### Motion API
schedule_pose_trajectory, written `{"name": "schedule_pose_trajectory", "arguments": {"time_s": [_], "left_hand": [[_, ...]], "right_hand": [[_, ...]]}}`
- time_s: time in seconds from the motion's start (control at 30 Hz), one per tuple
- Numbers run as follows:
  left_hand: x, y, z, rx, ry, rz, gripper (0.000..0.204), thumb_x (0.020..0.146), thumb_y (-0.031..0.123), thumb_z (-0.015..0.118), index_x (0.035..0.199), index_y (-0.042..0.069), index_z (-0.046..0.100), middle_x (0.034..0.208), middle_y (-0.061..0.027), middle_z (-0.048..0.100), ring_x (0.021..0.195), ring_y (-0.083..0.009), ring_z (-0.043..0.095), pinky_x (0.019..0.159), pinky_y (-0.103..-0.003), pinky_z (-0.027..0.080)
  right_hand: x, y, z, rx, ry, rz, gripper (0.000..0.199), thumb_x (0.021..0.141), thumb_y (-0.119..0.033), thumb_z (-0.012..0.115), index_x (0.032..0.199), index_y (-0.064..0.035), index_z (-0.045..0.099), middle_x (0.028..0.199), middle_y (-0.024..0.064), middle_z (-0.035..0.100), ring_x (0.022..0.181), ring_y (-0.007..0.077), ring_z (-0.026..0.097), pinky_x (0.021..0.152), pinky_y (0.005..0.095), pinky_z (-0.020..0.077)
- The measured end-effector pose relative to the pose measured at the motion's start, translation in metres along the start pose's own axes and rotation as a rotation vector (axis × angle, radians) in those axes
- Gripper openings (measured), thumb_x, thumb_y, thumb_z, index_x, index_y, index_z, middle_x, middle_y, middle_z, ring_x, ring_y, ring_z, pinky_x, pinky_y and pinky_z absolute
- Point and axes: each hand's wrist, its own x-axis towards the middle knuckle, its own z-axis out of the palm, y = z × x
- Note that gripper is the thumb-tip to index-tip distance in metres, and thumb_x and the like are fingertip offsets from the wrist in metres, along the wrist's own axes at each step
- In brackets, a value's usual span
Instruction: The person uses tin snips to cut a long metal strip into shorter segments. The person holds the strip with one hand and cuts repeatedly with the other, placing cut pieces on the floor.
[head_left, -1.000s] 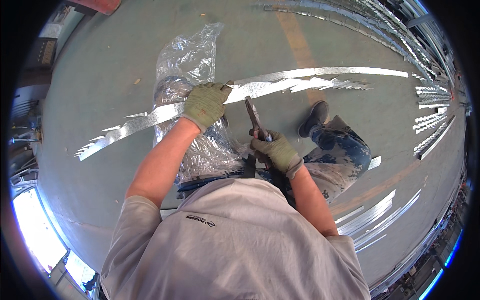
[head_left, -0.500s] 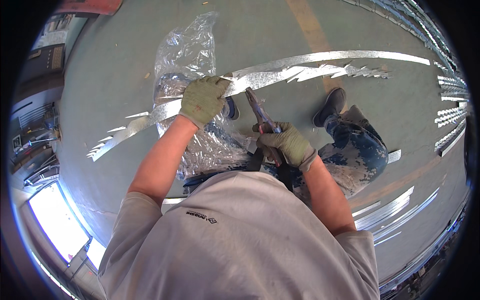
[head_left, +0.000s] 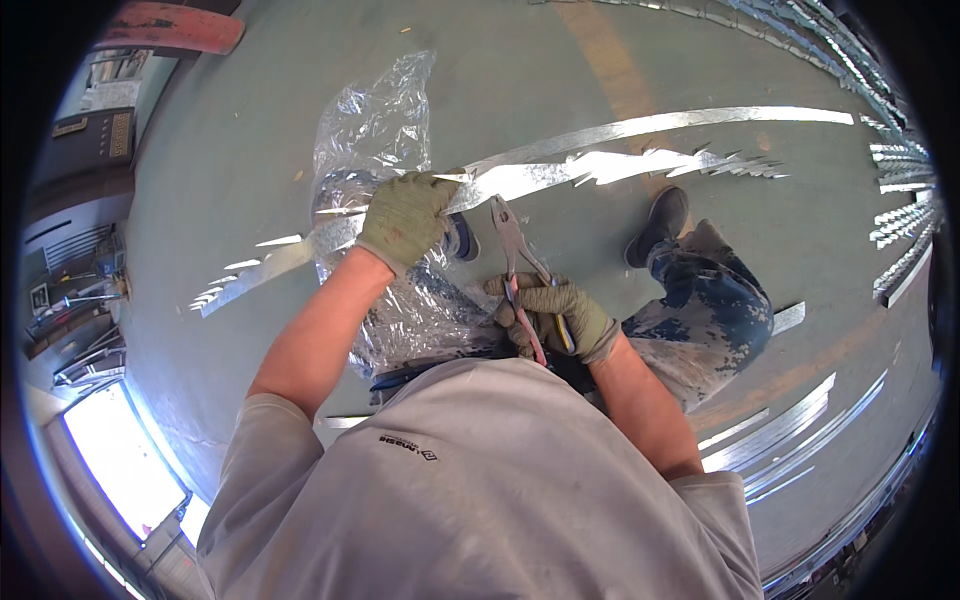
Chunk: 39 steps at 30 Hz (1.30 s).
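A long, shiny metal strip (head_left: 540,179) with slanted, tooth-like cuts along its edges runs across in front of me. My left hand (head_left: 403,221), in a green work glove, is closed around it left of its middle. In my gloved right hand (head_left: 567,318) I hold pliers (head_left: 510,238) by their red and blue handles. Their jaws point up toward the strip's lower edge, just short of it; the handles are somewhat spread. Clear plastic wrap (head_left: 372,125) covers my left leg and lies beyond the left hand, behind the strip.
A smooth, flat metal strip (head_left: 680,120) lies on the floor beyond the cut one. More metal strips (head_left: 780,425) lie at the lower right, and stacked toothed pieces (head_left: 900,228) at the far right. A red curved object (head_left: 175,28) is at the upper left. My right shoe (head_left: 660,222) stands nearby.
The pliers have turned in my right hand, so their jaws and parted handles now show more broadly. My left hand keeps its hold, and the strip has tilted slightly.
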Motion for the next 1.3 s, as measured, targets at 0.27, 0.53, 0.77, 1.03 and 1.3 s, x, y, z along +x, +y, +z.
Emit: {"name": "schedule_pose_trajectory", "arguments": {"time_s": [0.27, 0.53, 0.77, 1.03, 1.3], "left_hand": [[0.044, 0.015, -0.01, 0.032, 0.012, 0.069, 0.055, 0.105, 0.02, 0.072, 0.16, 0.018, 0.069, 0.141, -0.009, 0.078, 0.132, -0.0344, 0.076, 0.111, -0.052, 0.06], [0.036, 0.016, 0.017, 0.3, 0.238, 0.147, 0.067, 0.108, 0.027, 0.071, 0.172, 0.013, 0.057, 0.142, -0.0048, 0.075, 0.127, -0.0266, 0.073, 0.105, -0.049, 0.057], [0.034, 0.016, 0.017, 0.158, 0.056, 0.088, 0.066, 0.106, 0.03, 0.074, 0.17, 0.016, 0.06, 0.143, -0.0061, 0.075, 0.13, -0.0281, 0.073, 0.105, -0.048, 0.06], [0.034, 0.01, 0.02, 0.05, 0.026, 0.043, 0.073, 0.103, 0.025, 0.08, 0.173, 0.021, 0.059, 0.15, -0.0075, 0.073, 0.14, -0.0327, 0.07, 0.116, -0.051, 0.056], [0.038, 0.016, -0.002, 0.093, -0.017, 0.019, 0.075, 0.107, 0.029, 0.078, 0.177, 0.017, 0.053, 0.159, -0.0096, 0.068, 0.148, -0.0327, 0.065, 0.125, -0.053, 0.049]], "right_hand": [[-0.014, -0.015, 0.001, -0.077, 0.006, -0.183, 0.046, 0.119, -0.022, 0.068, 0.156, 0.0062, 0.067, 0.118, 0.0226, 0.084, 0.097, 0.0337, 0.086, 0.072, 0.0445, 0.0697], [-0.01, -0.004, 0.015, -0.024, 0.064, -0.189, 0.052, 0.121, -0.03, 0.066, 0.161, 0.0039, 0.064, 0.117, 0.0176, 0.08, 0.087, 0.028, 0.078, 0.073, 0.0461, 0.0652], [0.004, 0.011, -0.002, 0.022, -0.005, -0.229, 0.053, 0.122, -0.035, 0.063, 0.161, 0.0011, 0.065, 0.112, 0.015, 0.076, 0.082, 0.0252, 0.073, 0.069, 0.0431, 0.0615], [0.02, 0.023, -0.013, 0.247, -0.24, -0.167, 0.052, 0.119, -0.031, 0.068, 0.161, 0.0007, 0.063, 0.111, 0.0148, 0.076, 0.087, 0.0305, 0.074, 0.074, 0.0456, 0.063], [-0.009, 0.016, 0.017, -0.203, 0.291, -0.176, 0.049, 0.113, -0.017, 0.078, 0.157, 0.0006, 0.064, 0.13, 0.0225, 0.081, 0.107, 0.037, 0.085, 0.084, 0.0511, 0.07]]}}
